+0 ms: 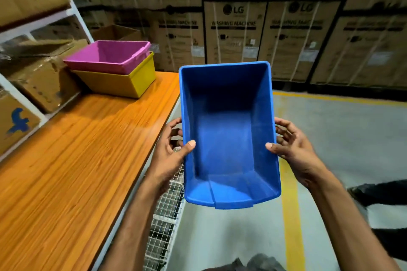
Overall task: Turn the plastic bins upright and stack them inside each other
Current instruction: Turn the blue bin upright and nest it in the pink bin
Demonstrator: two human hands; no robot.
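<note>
A: Around?
B: Cartons [233,35] behind; table [77,160] on the left.
A: Bins?
B: Blue bin [226,127] upright in mid-air (beside the table); purple bin [110,57] nested in yellow bin [123,83] on it.
A: Hands?
B: Left hand [169,156] and right hand [293,149] each grip the blue bin's sides.

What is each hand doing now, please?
Left hand: grips the left wall of the blue plastic bin.
Right hand: grips its right wall.

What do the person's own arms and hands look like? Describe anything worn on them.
Both forearms are bare as far as the frame shows, with no sleeves in view. The left hand and right hand wear no gloves, and no rings, watch or bands are visible.
</note>
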